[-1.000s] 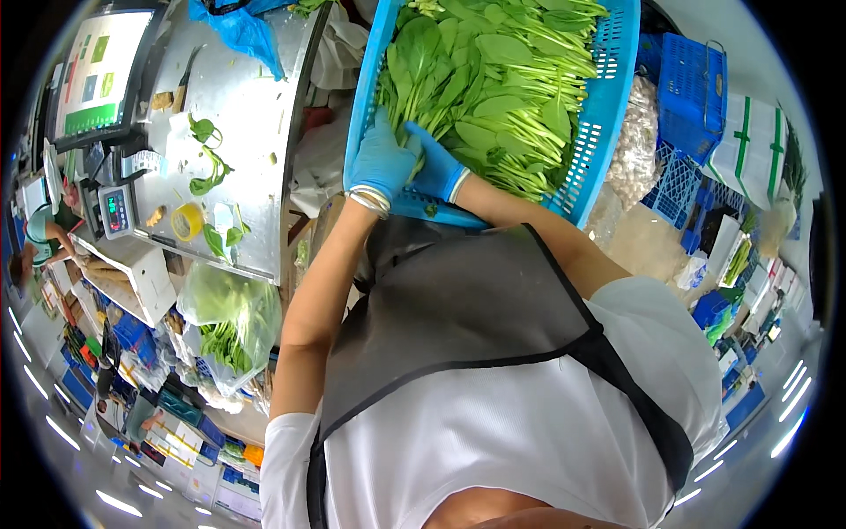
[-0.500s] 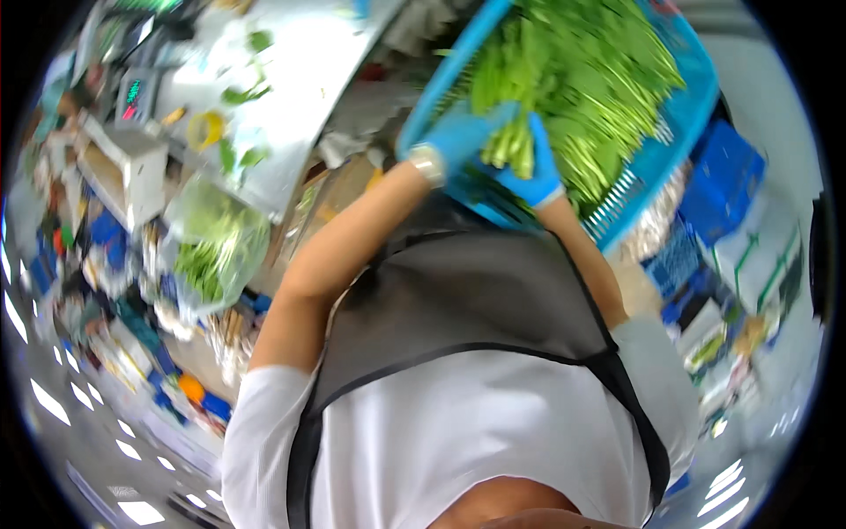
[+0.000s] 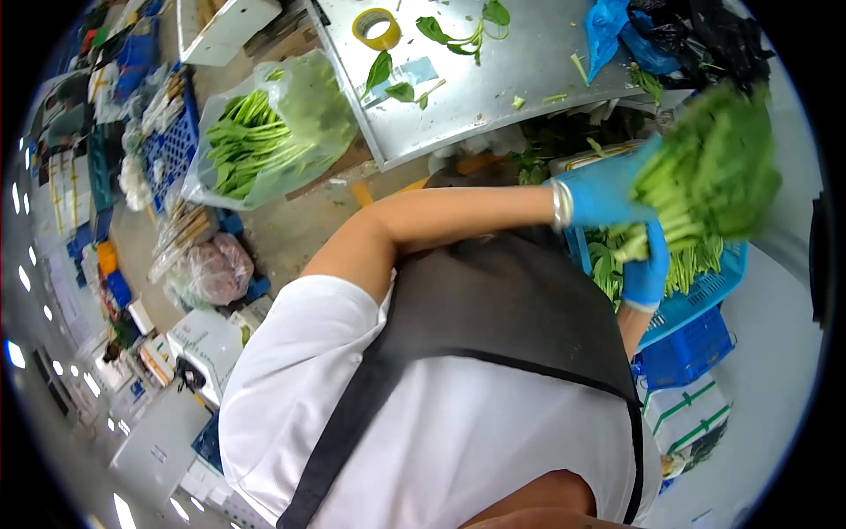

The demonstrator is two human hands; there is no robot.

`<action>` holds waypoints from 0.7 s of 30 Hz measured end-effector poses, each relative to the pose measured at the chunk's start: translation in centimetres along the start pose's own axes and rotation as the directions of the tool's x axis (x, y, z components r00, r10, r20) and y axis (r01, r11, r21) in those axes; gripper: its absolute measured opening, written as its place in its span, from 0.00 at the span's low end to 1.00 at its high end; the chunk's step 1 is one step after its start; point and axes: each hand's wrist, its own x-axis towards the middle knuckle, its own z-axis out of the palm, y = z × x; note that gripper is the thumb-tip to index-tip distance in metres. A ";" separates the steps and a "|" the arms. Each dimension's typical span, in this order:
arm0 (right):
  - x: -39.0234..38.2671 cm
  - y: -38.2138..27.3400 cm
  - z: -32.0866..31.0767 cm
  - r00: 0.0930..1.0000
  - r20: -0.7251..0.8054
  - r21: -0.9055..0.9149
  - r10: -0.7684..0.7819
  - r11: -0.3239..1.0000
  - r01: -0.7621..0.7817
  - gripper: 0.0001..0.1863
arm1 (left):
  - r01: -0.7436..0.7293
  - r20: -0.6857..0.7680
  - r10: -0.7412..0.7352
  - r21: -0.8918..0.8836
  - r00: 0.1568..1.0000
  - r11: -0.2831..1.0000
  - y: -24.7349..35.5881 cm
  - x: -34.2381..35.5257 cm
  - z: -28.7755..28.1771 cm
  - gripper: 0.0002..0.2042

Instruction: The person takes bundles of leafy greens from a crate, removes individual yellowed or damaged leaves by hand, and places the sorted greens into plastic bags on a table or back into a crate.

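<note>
A thick bunch of leafy greens [image 3: 718, 172], slightly blurred, is held up above the blue plastic basket [image 3: 687, 313], its leaves toward the far right and its pale stems toward me. My left hand [image 3: 608, 189], blue-gloved with silver bangles at the wrist, reaches across and closes on the bunch from its left side. Below the cut stem ends, my right hand [image 3: 646, 269], gloved too, grips the bunch from the near side. The bunch hides some of the fingers. More greens [image 3: 701, 264] lie in the basket beneath.
A metal table [image 3: 458, 115] with loose leaves and a yellow tape roll [image 3: 376, 29] stands ahead. Black bags [image 3: 723, 40] sit at its right end. To the left is a clear bag of greens [image 3: 256, 141]. A blue crate [image 3: 687, 353] lies beside the basket.
The view has swung to the right. Both hands were down among the greens in the basket; now they hold a bunch raised above it, with my left arm stretched across.
</note>
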 end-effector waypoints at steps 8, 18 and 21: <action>14.0 -0.7 20.6 0.993 0.013 -0.730 -0.115 0.678 0.087 0.28 | 0.317 0.351 0.040 -0.885 0.936 0.341 -16.6 1.9 -13.7 0.33; 14.4 6.3 23.6 0.867 0.463 -0.832 -0.185 0.245 0.497 0.36 | 0.051 0.031 0.067 -0.942 0.997 -0.331 -23.6 -3.0 -14.3 0.38; 15.6 4.6 20.7 0.974 0.131 -0.663 -0.186 0.713 0.226 0.19 | 0.026 -0.019 -0.034 -0.320 0.999 0.947 -22.6 -4.6 -15.2 0.34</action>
